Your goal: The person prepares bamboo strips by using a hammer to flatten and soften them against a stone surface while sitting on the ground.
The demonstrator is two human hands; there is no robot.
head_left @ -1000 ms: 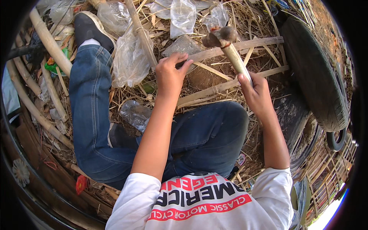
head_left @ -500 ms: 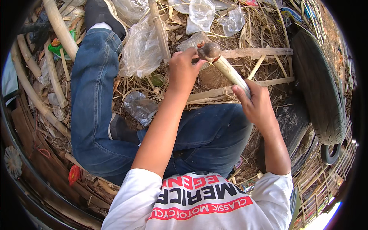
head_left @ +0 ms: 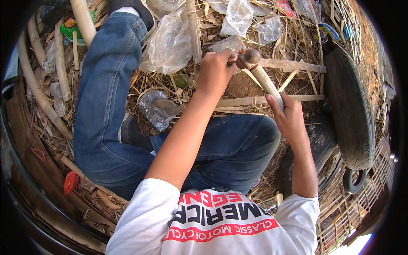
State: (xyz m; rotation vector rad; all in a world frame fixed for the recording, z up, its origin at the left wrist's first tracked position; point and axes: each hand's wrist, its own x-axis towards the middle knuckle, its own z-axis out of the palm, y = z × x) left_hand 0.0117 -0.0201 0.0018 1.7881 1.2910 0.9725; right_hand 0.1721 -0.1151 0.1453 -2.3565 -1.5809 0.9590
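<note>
My right hand (head_left: 290, 117) grips the pale, round handle of a hammer (head_left: 268, 85). Its rounded, rusty-brown head rests or hovers just right of my left fingertips; I cannot tell whether it touches anything below. My left hand (head_left: 216, 70) is closed in a pinch beside the head, and what it holds is too small and hidden to name. Just beyond these fingers lies a grey stone block (head_left: 229, 43), partly covered. Split bamboo strips (head_left: 293, 65) cross the ground, running from near the hammer head to the right.
A worn tyre (head_left: 350, 110) stands at the right, with another tyre (head_left: 316, 136) lower beside it. Clear plastic bags (head_left: 168, 44) lie on the straw-littered ground. Thick bamboo poles (head_left: 42, 102) are at the left. My bent legs in jeans (head_left: 108, 85) frame the work spot.
The view has shifted slightly, so most ground items sit farther right. My left fingers have curled closer together beside the hammer head. The right hand keeps its grip on the handle.
</note>
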